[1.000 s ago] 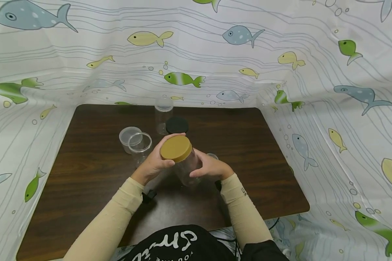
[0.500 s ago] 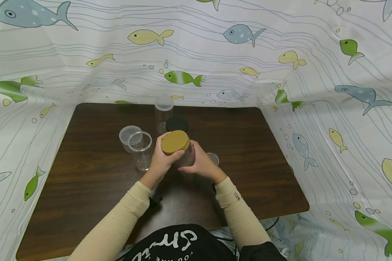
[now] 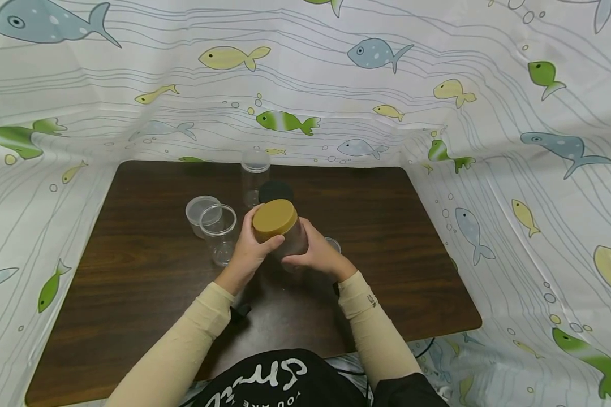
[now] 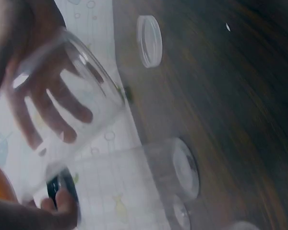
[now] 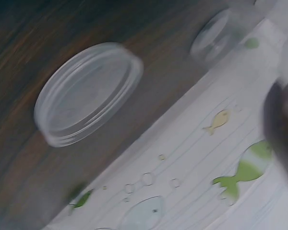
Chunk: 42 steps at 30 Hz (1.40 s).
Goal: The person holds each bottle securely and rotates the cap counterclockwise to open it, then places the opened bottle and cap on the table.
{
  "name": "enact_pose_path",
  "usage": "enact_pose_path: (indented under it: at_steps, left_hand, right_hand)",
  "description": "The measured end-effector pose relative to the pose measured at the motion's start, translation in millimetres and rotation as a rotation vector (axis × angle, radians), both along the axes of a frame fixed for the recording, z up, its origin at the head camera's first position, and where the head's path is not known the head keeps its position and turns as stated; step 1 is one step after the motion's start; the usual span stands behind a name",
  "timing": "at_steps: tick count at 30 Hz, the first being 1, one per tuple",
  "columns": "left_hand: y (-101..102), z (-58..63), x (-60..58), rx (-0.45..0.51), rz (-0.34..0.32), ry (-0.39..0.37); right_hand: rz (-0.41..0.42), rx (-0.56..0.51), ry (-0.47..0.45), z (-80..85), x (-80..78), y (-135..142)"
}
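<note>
Both hands hold a clear jar (image 3: 295,240) with a mustard-yellow lid (image 3: 274,217), raised above the table and tilted. My left hand (image 3: 249,247) grips it at the lid, thumb on the near side; its far fingers are mostly hidden in the head view. My right hand (image 3: 319,251) is wrapped round the jar's body from the right. In the left wrist view, right-hand fingers (image 4: 60,103) show through the clear wall. A loose clear lid (image 5: 89,96) lies on the table beyond the right hand, partly hidden in the head view.
Left of the hands stand an open clear jar (image 3: 219,234) and a container with a translucent lid (image 3: 201,209). Behind are a tall clear jar (image 3: 255,180) and a black-lidded jar (image 3: 276,191). A fish-print sheet (image 3: 305,85) surrounds the brown table (image 3: 132,271).
The jar and both hands have moved away from the body since a second ago. The left thumb has shifted along the lid's near side. Over the last half second, movement is slight.
</note>
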<state>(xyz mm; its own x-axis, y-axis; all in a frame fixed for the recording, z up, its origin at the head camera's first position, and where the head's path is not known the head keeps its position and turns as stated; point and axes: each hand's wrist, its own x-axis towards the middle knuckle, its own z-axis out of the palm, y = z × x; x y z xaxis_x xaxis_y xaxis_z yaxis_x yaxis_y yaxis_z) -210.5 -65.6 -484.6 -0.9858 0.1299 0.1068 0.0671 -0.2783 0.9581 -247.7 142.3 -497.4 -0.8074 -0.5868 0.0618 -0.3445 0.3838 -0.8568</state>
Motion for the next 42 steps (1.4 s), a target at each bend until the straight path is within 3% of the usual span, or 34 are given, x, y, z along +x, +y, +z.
enact_pose_path:
  at_steps: [5,12,16,22,25,29,33,37,42]
  left_hand:
    - [-13,-3.7,-1.1,0.042,-0.178,0.077]
    - [-21,-5.1,-6.5,0.127,-0.410,0.262]
    - [-23,-3.8,-5.9,0.144,-0.454,0.265]
    - [-24,-3.2,-5.0,0.153,-0.428,0.247]
    - [-24,-2.9,-3.5,0.161,-0.398,0.232]
    - [-23,-2.2,-0.9,0.163,-0.326,0.189]
    - [-18,0.2,0.8,0.089,-0.222,0.093]
    - [-12,3.0,0.8,-0.008,-0.107,0.006]
    - [-7,6.1,0.0,-0.042,-0.038,-0.036]
  right_hand:
    - [0.109,-0.033,-0.172,4.7,-3.3,18]
    - [0.367,-0.128,-0.361,4.2,-3.2,22]
    - [0.425,-0.183,-0.430,2.7,-0.3,18]
    - [0.451,-0.230,-0.412,2.1,-1.4,15]
    - [0.422,-0.205,-0.356,3.5,-1.3,13]
    - [0.325,-0.142,-0.252,5.0,1.1,8]
    - [0.144,-0.042,-0.079,5.2,6.7,3]
    - [-0.062,0.085,0.154,3.1,12.0,-8]
    - [-0.203,0.122,0.284,-0.5,16.0,-18]
